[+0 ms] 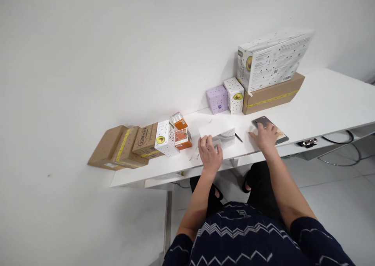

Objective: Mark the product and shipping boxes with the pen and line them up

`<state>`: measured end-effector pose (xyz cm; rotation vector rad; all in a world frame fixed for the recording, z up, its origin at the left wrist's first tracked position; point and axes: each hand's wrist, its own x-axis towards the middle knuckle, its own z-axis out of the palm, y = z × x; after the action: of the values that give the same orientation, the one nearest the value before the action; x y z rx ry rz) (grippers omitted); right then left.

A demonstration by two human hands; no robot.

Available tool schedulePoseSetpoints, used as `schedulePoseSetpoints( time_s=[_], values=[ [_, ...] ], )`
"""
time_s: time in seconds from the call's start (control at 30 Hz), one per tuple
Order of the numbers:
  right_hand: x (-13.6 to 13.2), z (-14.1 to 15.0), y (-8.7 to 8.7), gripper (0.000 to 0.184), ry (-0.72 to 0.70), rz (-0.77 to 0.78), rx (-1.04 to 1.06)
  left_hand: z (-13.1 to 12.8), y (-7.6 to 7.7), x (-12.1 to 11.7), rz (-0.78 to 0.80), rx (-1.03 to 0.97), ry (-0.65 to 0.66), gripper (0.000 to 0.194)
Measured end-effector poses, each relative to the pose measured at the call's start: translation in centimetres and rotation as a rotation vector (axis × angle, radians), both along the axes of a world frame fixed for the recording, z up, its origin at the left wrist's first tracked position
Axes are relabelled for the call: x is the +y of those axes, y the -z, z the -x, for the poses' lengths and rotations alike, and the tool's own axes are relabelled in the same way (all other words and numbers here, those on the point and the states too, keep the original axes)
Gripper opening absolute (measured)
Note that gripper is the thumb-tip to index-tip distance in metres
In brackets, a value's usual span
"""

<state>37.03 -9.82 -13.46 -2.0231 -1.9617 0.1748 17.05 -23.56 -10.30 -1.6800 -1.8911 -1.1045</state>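
Observation:
My left hand is closed on the left end of a small white box, its fingers curled over the top. The box has a pale grey picture on its side and stands close to the table's front edge. My right hand lies with fingers apart on a flat, dark rectangular item with a tan picture at one end; whether it is a phone or a booklet I cannot tell. Between the hands a black pen lies beside the white box, touching neither hand.
Brown cartons, a white avocado-print box and orange boxes line the left of the white table. Behind stand a purple box, another avocado box and a large white box on a long carton. Cables hang at right.

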Motion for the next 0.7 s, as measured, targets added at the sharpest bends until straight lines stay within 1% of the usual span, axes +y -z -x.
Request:
schedulePoseSetpoints(
  time_s=[0.07, 0.1, 0.17, 0.27, 0.33, 0.4, 0.43, 0.47, 0.5, 0.57, 0.63, 0.7],
  values=[
    [0.4, -2.1, 0.3, 0.061, 0.066, 0.031, -0.014, 0.0, 0.1, 0.1, -0.014, -0.001, 0.0, 0.05],
    [0.6, -2.9, 0.5, 0.062, 0.069, 0.056, -0.013, 0.0, 0.1, 0.2, -0.022, 0.002, -0.001, 0.051],
    [0.9, -4.0, 0.9, 0.059, 0.039, 0.07, -0.014, -0.1, 0.2, 0.2, -0.038, 0.016, 0.0, 0.052],
    [0.7, -4.3, 1.1, 0.053, 0.03, 0.015, -0.016, -0.1, 0.3, 0.2, -0.042, 0.033, -0.002, 0.053],
    [0.3, -4.1, 1.1, 0.054, 0.054, 0.018, 0.016, -0.1, 0.4, 0.2, -0.033, 0.029, -0.006, 0.053],
    [-0.2, -3.8, 1.0, 0.058, 0.083, 0.028, 0.104, 0.0, 0.4, 0.2, -0.036, 0.03, -0.006, 0.052],
    [-0.6, -3.8, 0.9, 0.061, 0.096, 0.031, 0.19, 0.0, 0.4, 0.2, -0.043, 0.037, -0.003, 0.053],
    [-1.0, -3.8, 0.7, 0.064, 0.114, 0.034, 0.318, 0.0, 0.4, 0.2, -0.054, 0.047, 0.002, 0.053],
    [-1.4, -3.8, 0.4, 0.067, 0.133, 0.041, 0.49, 0.1, 0.4, 0.2, -0.066, 0.056, 0.007, 0.053],
    [-2.5, -3.8, -0.6, 0.067, 0.141, 0.09, 0.941, 0.1, 0.4, 0.2, -0.083, 0.065, 0.012, 0.054],
    [-4.0, -3.5, -2.4, 0.061, 0.076, 0.188, 1.438, 0.0, 0.4, 0.3, -0.083, 0.063, 0.004, 0.055],
    [-5.7, -2.9, -4.6, 0.06, -0.06, 0.315, 1.845, -0.1, 0.5, 0.3, -0.077, 0.056, -0.007, 0.055]
  ],
)
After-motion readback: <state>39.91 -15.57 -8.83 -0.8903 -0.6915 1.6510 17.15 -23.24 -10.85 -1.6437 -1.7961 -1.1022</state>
